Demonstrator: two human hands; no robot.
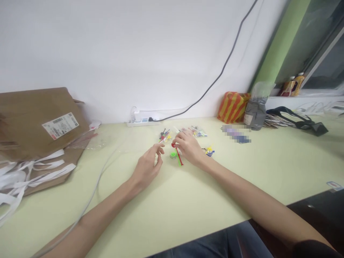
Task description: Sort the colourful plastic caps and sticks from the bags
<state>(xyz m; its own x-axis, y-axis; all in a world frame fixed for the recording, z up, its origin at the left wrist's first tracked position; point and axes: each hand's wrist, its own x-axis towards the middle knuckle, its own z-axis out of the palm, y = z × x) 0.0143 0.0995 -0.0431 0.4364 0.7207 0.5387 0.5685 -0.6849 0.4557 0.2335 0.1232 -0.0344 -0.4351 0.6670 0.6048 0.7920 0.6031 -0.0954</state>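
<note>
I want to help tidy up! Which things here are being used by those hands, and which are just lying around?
Being used:
left hand
right hand
red plastic stick
green disc
small coloured plastic pieces

Just lying around:
brown cardboard mailer
white paper strips
power strip
striped orange bag
black strap

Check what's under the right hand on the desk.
A red plastic stick runs out from beneath the right hand, beside a green disc; anything further underneath is hidden.
</note>
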